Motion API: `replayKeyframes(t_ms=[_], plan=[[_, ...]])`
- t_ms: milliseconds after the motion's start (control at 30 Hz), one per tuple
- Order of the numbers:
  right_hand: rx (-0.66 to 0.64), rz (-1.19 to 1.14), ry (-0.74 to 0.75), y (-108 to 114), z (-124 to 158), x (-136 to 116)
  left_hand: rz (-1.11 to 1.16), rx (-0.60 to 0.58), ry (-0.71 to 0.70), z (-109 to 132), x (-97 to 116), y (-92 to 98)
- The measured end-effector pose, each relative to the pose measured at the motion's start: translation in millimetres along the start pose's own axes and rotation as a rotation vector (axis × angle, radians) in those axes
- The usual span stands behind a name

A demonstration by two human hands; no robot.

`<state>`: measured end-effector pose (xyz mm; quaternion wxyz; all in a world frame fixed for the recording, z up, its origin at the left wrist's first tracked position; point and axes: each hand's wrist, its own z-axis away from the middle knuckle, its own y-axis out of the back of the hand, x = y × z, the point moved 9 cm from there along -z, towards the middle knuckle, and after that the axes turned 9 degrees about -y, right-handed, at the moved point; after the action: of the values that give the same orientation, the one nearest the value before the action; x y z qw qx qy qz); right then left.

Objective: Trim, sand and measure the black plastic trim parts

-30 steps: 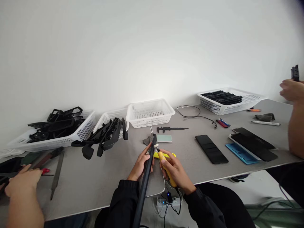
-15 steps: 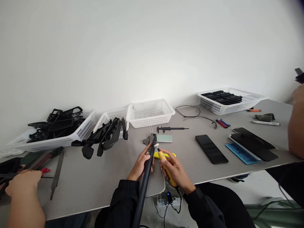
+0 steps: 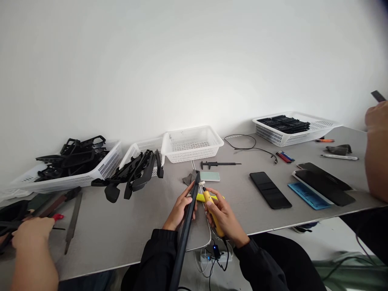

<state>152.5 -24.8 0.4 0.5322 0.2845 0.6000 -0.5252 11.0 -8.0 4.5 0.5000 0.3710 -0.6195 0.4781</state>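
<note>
From here the bar (image 3: 186, 229), slanting over the near edge of the desk (image 3: 121, 226), looks light, stiff, perhaps slick, best held toward its far end, where the left grip (image 3: 177, 212) curls round it while the right grip (image 3: 226, 218) wraps the tool (image 3: 217, 227).

Left hand (image 3: 178, 212) near centre, curled in a firm grip, thumb laid across the top, index finger reaching far; other fingers partly hidden, exact bend hard to tell. Right hand (image 3: 222, 214) just right of it, pen-like grip, thumb and index pinching forward, wrist angled far-left. Both forearms come in from the near side, dark sleeves (image 3: 259, 262) down to wrists. Hands close, apart.
</note>
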Motion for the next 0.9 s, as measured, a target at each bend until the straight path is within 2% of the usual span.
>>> replayKeyframes(t_ms=[900], plan=[[0.029,0.006,0.014,0.2,1.1,-7.3,-0.026,-0.088,0.001,1.3,0.4,-6.1]])
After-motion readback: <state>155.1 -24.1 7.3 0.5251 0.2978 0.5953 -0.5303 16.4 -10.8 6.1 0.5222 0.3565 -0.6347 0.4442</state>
